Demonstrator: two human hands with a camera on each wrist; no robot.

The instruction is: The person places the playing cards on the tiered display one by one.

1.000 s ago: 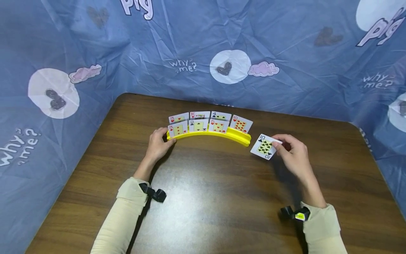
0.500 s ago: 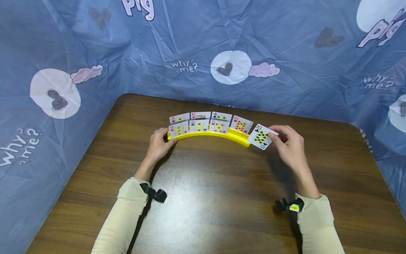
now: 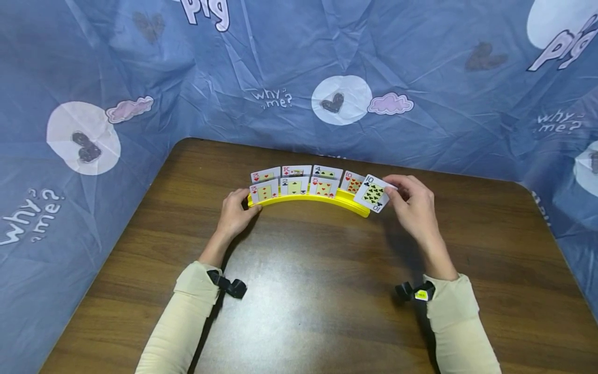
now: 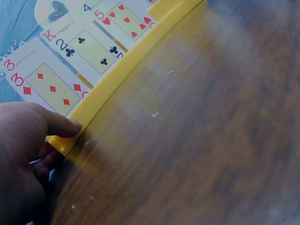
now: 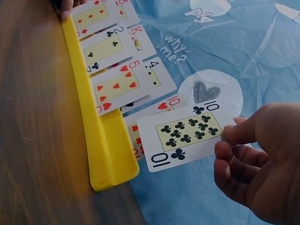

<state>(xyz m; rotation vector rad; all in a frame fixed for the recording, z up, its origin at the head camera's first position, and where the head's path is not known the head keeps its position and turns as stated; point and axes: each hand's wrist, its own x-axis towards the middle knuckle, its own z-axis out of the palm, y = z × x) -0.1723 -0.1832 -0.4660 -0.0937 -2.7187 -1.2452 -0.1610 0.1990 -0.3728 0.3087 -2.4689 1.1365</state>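
My left hand (image 3: 233, 213) grips the left end of a curved yellow card holder (image 3: 301, 198), thumb on its front edge in the left wrist view. Between thumb and fingers my right hand (image 3: 413, 208) pinches the ten of clubs (image 3: 374, 194) by its right edge. That card is tilted above the holder's right end and partly covers the ten of hearts (image 3: 350, 183) in the back row. In the front row stand the three of diamonds (image 3: 264, 191), two of clubs (image 3: 295, 185) and five of hearts (image 3: 323, 187).
Behind the front cards are a red three (image 3: 265, 175), a red king (image 3: 296, 170) and a black four (image 3: 326, 171), partly covered. The holder stands on a brown wooden table (image 3: 308, 291). A blue printed cloth (image 3: 210, 62) hangs round its back and sides.
My right hand has carried the ten of clubs left and away from me, from beside the holder to over its right end. The left hand stays on the holder.
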